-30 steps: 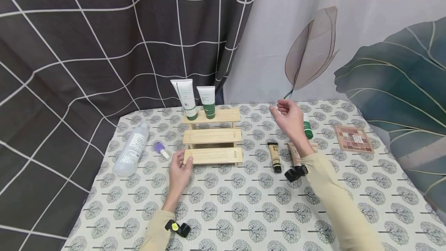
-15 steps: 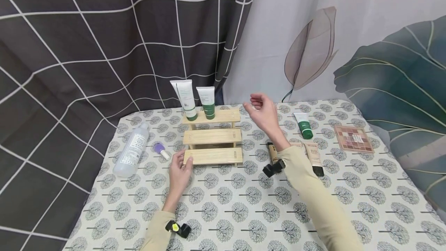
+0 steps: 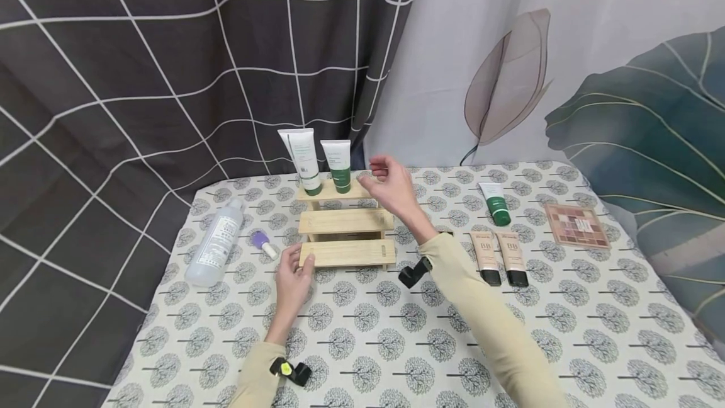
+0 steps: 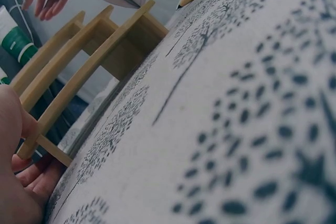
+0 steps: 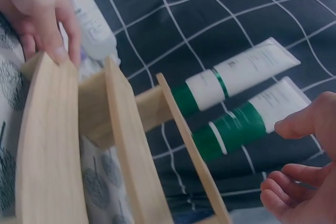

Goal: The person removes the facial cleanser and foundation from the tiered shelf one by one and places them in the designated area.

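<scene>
A three-tier wooden display rack [image 3: 347,253] stands on the cloth. My left hand [image 3: 292,282] grips the left end of its lowest step, the thumb on top and fingers round the leg. Two white-and-green squeeze tubes stand on the top step: the larger tube [image 3: 303,159] at left, the smaller tube [image 3: 338,167] beside it. My right hand [image 3: 392,189] hovers over the right end of that step, holding nothing. Its fingers are loosely bent. In the right wrist view, the right thumb [image 5: 296,125] is close to the smaller tube's upper end; I cannot tell whether it touches.
Left of the rack lie a clear bottle [image 3: 215,244] and a small purple-and-white bottle [image 3: 263,244]. To the right lie a green-and-white tube [image 3: 495,204], two BB cream tubes [image 3: 512,257] and an eyeshadow palette [image 3: 576,226]. A dark curtain [image 3: 238,68] hangs behind.
My right hand has moved left from above the green-and-white tube at right to the rack's top step. My left hand has kept its grip on the rack.
</scene>
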Motion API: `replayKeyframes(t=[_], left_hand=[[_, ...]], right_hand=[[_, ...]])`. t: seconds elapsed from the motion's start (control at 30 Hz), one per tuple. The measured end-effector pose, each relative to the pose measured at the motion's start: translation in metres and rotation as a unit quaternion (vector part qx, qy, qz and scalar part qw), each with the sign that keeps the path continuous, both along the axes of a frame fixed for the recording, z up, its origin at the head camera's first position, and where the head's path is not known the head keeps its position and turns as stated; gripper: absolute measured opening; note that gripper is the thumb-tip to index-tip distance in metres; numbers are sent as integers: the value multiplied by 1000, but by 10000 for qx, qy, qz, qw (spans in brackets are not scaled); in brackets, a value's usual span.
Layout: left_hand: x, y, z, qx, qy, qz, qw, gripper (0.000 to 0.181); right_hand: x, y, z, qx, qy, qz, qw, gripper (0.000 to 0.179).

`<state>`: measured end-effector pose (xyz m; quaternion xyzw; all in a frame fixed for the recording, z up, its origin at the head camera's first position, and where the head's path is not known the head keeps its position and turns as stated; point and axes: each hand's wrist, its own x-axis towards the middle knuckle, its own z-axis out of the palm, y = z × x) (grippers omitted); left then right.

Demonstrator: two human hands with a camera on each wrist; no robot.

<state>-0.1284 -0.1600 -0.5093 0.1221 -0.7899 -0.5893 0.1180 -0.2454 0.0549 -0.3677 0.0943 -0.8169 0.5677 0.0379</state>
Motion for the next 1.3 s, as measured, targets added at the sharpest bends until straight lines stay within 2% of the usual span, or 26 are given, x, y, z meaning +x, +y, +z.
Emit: replayKeyframes(t=[0.23, 0.6, 1.03, 1.3], left_hand=[[0, 0, -2, -17, 21, -19, 10000, 44], [1, 3, 1, 53, -119, -24, 9999, 46], [0, -1, -2, 38, -71, -4, 10000, 45], [-1, -2, -2, 76, -26, -10, 10000, 45]], right_hand=[[1, -19, -10, -158, -64, 91, 9998, 54], [-2, -44, -25, 28, -135, -309, 9994, 56], [-3, -56, -33, 575, 331, -333, 9972, 50], [-4, -56, -37, 495, 555, -463, 9962, 39]])
